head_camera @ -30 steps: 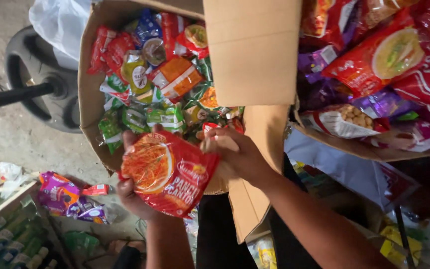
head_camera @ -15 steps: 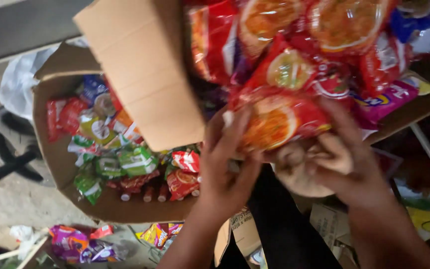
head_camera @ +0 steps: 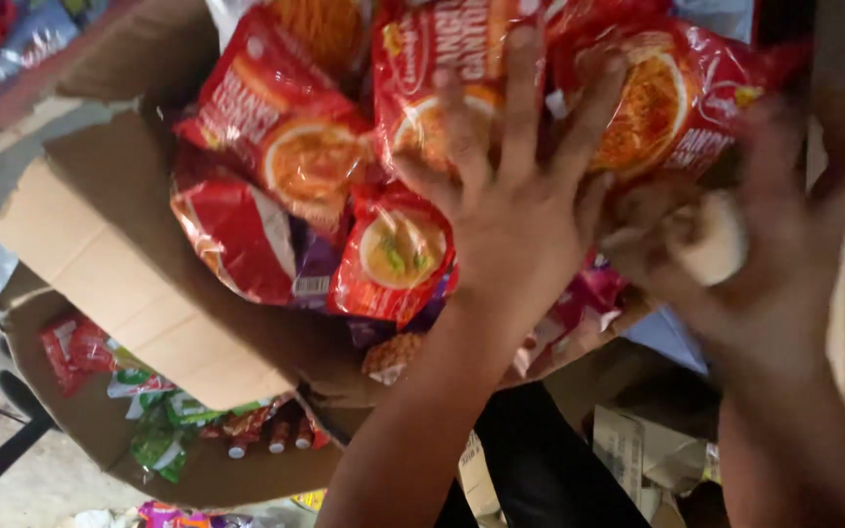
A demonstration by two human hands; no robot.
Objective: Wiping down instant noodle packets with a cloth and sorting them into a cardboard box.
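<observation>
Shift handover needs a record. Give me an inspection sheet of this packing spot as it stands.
Surface: upper cardboard box, flap open.
Job's things: red noodle packets piled in that box.
Clutter: lower box with green and red sachets.
Grippers: left hand spread flat on packets; right hand blurred, fingers curled at the pile.
Cables: nothing seen.
Surroundings: concrete floor, folded carton below.

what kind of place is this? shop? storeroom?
Probably a small shop's stockroom or stall. Both hands press on red noodle packets heaped in a cardboard box; a second box below holds assorted snack sachets.
</observation>
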